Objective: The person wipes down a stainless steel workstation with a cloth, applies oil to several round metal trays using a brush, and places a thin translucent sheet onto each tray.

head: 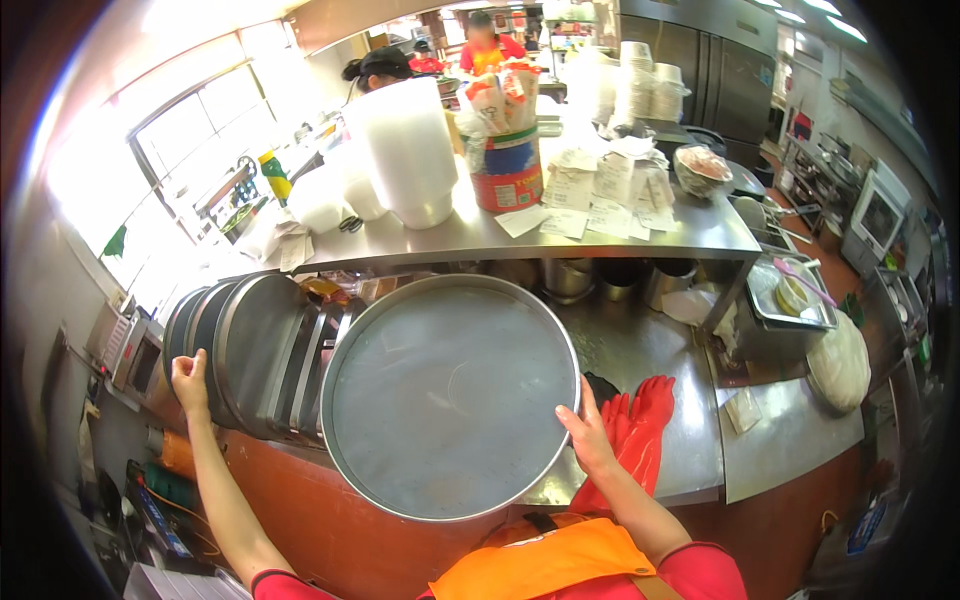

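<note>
A large round metal pan [450,397] with a low rim is tilted up before me, its inside facing me. My right hand [589,435] grips its right rim, thumb on the inner side. To the left, several round metal pans [259,352] stand on edge in a row. My left hand [190,382] is at the outer edge of that row, fingers curled; whether they close on a rim is not plain. Beside my right hand, red rubber gloves [637,420] lie on the lower steel surface [682,450].
A raised steel shelf [480,244] carries stacked translucent tubs [405,157], a large printed can [506,172], paper slips [585,202] and a wrapped bowl [703,171]. Metal pots [568,277] stand beneath it. At right are a steel tray [765,300] and a white bag [840,364]. Co-workers [487,49] stand beyond.
</note>
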Available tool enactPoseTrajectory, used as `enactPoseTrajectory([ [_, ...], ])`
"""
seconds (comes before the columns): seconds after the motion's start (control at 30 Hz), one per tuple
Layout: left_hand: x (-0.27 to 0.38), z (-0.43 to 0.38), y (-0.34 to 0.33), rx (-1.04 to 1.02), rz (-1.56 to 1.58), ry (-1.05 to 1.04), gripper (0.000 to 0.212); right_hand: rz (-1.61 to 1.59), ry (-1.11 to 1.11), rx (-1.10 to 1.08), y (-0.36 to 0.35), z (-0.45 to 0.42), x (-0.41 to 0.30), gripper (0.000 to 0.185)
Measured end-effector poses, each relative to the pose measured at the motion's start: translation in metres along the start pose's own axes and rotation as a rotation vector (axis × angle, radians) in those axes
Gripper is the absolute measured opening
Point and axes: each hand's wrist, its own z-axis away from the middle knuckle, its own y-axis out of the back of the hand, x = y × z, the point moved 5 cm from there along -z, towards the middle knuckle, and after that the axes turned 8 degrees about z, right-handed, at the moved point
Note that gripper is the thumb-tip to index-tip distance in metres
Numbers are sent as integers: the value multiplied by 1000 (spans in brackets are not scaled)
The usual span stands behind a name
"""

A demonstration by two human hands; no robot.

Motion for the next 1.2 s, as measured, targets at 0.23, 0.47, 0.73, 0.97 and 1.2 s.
enactPoseTrajectory([
  [0.23, -80, -16, 40, 9, -199, 134, 63, -72, 90, -24, -13, 3, 6, 70],
  [0.47, -98, 42, -4, -174, 56, 534, 58, 21, 92, 8, -8, 3, 7, 69],
  [0.73, -30, 39, -34, -276, 245, 272, 34, -1, 83, 132, -10, 8, 13, 64],
  [0.97, 25, -41, -22, -252, 87, 114, 37, -13, 64, 123, -14, 8, 13, 63],
  [1.2, 234, 70, 8, -102, 28, -70, 31, 63, 88, 137, -9, 7, 12, 64],
])
